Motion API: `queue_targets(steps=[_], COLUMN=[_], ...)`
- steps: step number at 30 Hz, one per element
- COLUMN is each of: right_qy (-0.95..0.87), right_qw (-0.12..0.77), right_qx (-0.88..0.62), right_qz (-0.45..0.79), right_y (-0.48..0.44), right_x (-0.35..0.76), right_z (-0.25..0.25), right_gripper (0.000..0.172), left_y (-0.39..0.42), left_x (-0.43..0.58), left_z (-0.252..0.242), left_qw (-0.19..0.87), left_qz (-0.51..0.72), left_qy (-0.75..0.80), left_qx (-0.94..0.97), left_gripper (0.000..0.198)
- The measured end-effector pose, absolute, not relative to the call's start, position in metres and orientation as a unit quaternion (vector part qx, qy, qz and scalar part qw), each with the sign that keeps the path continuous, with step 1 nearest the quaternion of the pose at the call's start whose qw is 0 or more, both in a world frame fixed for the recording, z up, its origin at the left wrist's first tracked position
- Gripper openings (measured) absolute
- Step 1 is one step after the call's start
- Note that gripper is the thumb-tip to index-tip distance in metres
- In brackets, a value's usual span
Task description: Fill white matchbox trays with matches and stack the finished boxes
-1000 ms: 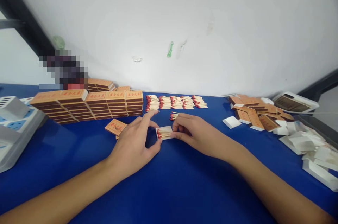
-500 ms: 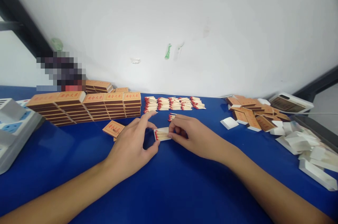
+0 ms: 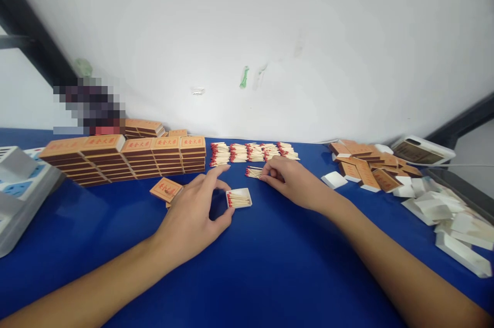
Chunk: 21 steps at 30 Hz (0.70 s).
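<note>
A small white matchbox tray, part filled with red-headed matches, lies on the blue tabletop. Around its left end curve the spread thumb and fingers of my left hand. The thumb tip is at the tray's near corner; a firm hold does not show. Beyond the tray, the fingers of my right hand are pinched at the right end of a small pile of matches. The hand hides part of that pile and of the rows behind. Orange matchbox sleeves lie just left of my left hand.
Several bunches of matches stand in a row near the white wall. Stacked matchboxes form a block at left, beside a power strip. At right lie loose sleeves, white trays and a phone-like object.
My right hand has moved from the tray up and away to the small match pile, uncovering the tray's right end. The left hand stays in nearly the same place.
</note>
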State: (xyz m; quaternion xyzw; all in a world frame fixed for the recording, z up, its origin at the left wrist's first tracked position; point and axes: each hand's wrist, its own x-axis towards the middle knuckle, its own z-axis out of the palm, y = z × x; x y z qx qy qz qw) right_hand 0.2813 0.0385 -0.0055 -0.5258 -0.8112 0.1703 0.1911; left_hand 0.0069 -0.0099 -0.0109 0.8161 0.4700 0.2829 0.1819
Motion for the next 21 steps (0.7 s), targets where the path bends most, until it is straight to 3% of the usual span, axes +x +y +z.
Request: queue_targets(steps=[7,14,21], right_qy=[-0.828,-0.810,-0.829], right_qw=[0.175,0.240,0.193], right_qx=[-0.501,-0.507,-0.505], right_qz=[0.179,0.170,0.141], right_y=[0.034,0.027,0.025], right_x=[0.284,0.260,0.244], right_z=[-0.002,-0.009,-0.009], right_gripper=[0.013,0.013,0.015], left_y=[-0.008,-0.011,-0.013], left_x=[0.007,0.007,0.007], left_z=[-0.011,-0.011,-0.011], left_qw=[0.188,0.184,0.178], left_qz=[0.282,0.276,0.269], left_qy=[0.474,0.482,0.483], left_qx=[0.812,0.811,0.814], left_gripper=[0.073,0.074,0.073])
